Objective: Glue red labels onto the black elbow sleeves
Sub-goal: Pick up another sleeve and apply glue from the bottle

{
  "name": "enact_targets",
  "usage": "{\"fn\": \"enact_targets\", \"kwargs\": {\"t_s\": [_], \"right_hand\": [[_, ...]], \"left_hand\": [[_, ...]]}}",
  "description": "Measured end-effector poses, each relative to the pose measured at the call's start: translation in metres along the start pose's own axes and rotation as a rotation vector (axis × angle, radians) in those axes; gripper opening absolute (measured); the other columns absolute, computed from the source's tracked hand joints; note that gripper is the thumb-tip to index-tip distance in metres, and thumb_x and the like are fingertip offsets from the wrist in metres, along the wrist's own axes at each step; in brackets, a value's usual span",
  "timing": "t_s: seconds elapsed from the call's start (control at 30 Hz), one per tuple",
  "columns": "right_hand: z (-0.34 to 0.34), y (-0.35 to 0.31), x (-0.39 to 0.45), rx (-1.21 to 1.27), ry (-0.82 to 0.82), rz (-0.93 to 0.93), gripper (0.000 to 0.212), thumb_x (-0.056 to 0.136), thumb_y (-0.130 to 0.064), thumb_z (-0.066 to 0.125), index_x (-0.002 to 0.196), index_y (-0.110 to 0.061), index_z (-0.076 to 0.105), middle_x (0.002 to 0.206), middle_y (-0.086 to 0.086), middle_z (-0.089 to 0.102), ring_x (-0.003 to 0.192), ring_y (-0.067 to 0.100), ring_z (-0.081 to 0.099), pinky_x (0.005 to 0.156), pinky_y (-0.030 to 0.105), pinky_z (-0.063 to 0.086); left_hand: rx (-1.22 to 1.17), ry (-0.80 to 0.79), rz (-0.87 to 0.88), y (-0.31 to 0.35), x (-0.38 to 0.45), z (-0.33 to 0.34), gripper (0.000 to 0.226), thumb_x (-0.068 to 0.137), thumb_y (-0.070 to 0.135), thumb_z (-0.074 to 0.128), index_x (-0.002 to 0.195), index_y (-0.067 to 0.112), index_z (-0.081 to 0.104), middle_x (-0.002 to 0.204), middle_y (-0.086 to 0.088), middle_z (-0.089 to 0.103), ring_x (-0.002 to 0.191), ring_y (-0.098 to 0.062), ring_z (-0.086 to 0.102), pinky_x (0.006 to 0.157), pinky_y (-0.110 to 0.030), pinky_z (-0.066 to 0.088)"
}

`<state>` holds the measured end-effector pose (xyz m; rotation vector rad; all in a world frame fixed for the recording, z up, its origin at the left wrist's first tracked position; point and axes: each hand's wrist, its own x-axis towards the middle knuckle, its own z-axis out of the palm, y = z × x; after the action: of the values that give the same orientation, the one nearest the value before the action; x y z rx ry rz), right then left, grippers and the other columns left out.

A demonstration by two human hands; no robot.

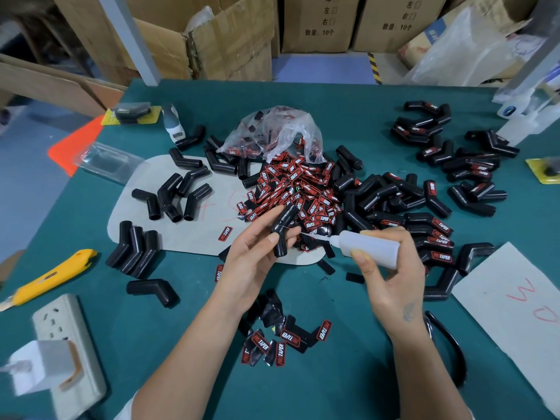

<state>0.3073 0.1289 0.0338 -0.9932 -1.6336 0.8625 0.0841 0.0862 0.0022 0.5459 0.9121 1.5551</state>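
Left hand [257, 253] gripping black elbow sleeve [283, 230] just before the red label heap [298, 189], right hand [391, 268] squeezing glue bottle [368, 245]; risk: excess glue wetting fingertips.

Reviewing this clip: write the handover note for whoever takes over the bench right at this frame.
Left hand grips one bare black elbow sleeve.
Right hand holds the glue bottle, nozzle aimed at that sleeve.
Loose red labels lie heaped mid-table below their plastic bag.
Done: labelled sleeves lie to the right, more at far right.
Left: unlabelled sleeves on the left; the held one has no label yet.
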Motion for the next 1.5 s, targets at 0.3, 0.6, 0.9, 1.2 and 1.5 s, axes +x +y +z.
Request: {"fn": "enact_targets", "kwargs": {"t_s": [0.3,0.6,0.9,1.2,1.5], "right_hand": [[-0.0003,0.0005,0.0009,0.011,0.014,0.007,0.022,0.094,-0.042,0.069,0.112,-0.051,0.059,0.107,-0.020,0.065,0.096,0.012,0.066,0.079,0.017,0.049],[-0.0014,0.0005,0.0011,-0.001,0.010,0.004,0.022,0.094,-0.043,0.068,0.112,-0.053,0.058,0.107,-0.022,0.064,0.097,0.013,0.066,0.080,0.020,0.049],[-0.0011,0.0001,0.0008,-0.008,0.007,0.010,0.022,0.094,-0.043,0.069,0.111,-0.052,0.059,0.106,-0.019,0.065,0.098,0.015,0.066,0.080,0.022,0.049],[-0.0021,0.0000,0.0009,0.005,0.007,0.016,0.023,0.094,-0.042,0.069,0.111,-0.052,0.059,0.106,-0.020,0.066,0.097,0.013,0.066,0.078,0.019,0.049],[-0.0020,-0.0002,0.0011,0.006,0.007,0.011,0.023,0.093,-0.042,0.069,0.111,-0.053,0.059,0.106,-0.021,0.065,0.096,0.013,0.066,0.079,0.021,0.050]], "left_hand": [[-0.010,-0.003,-0.014,0.0012,0.0000,-0.0002,0.049,0.100,0.000,0.056,0.148,0.009,0.058,0.136,-0.025,0.067,0.131,-0.041,0.063,0.108,-0.039,0.054],[-0.052,-0.003,-0.034,0.0032,-0.0012,0.0023,0.046,0.100,0.002,0.056,0.145,0.010,0.062,0.133,-0.030,0.067,0.128,-0.040,0.065,0.105,-0.038,0.056],[-0.083,-0.006,-0.058,0.0033,-0.0006,0.0027,0.046,0.101,0.002,0.054,0.146,0.009,0.060,0.131,-0.032,0.067,0.127,-0.039,0.066,0.107,-0.039,0.054],[-0.097,-0.016,-0.058,0.0028,-0.0001,0.0011,0.046,0.101,0.003,0.055,0.146,0.010,0.062,0.132,-0.031,0.067,0.126,-0.039,0.067,0.103,-0.038,0.056],[-0.107,-0.014,-0.052,0.0038,-0.0010,0.0034,0.044,0.100,0.002,0.054,0.140,0.012,0.067,0.133,-0.032,0.066,0.124,-0.039,0.068,0.100,-0.036,0.057]]}}
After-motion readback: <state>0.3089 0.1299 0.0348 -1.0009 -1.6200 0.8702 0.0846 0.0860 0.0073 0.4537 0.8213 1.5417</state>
